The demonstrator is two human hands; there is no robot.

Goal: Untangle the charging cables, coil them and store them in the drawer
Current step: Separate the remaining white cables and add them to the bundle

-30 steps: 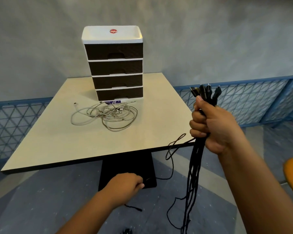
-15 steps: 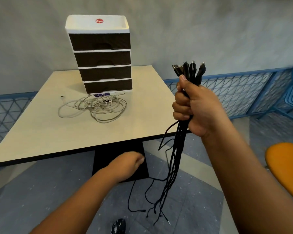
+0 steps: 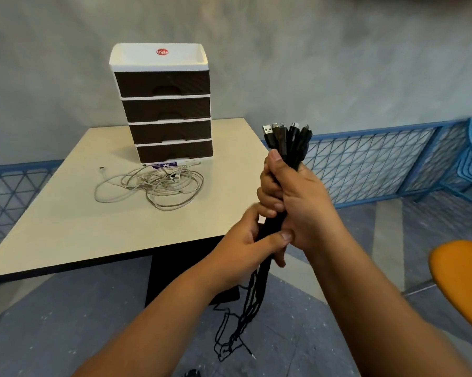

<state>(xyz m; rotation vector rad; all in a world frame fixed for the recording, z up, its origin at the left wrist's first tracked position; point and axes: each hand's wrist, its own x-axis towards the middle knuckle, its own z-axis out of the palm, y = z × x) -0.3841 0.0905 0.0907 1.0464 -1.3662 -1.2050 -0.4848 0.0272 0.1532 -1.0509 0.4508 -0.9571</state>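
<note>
Head view, wide-angle, looking forward and down. Largest element: the beige table (image 3: 66,227), filling the 9 to 11 o'clock sector of the frame. On its far side, at 11 o'clock, stands the drawer unit (image 3: 162,104), four dark drawers in a white frame, all closed. Just in front of the unit, touching its base, lies a loose tangle of white cables (image 3: 153,183), not yet sorted. An orange seat (image 3: 463,281) shows at 4 o'clock, a blue mesh railing (image 3: 365,164) at 3 o'clock. At centre frame, off the table's near edge, the black cables (image 3: 259,281) hang as one upright bundle, with the connector ends (image 3: 286,137) gathered at the top and the free tails dangling toward the floor at 6 o'clock. The right hand (image 3: 292,200) is fisted round the bundle just beneath the connectors; the left hand (image 3: 251,240) grips the same bundle directly below it, thumb across the strands. Judged step: combing the bundle straight before coiling. To do it well, the upper fist should hold the connector ends level and firm while the lower hand slides downward with a loose grip, letting snags work out toward the tails rather than tightening them. The looped strands near the floor look the likeliest to knot.
</note>
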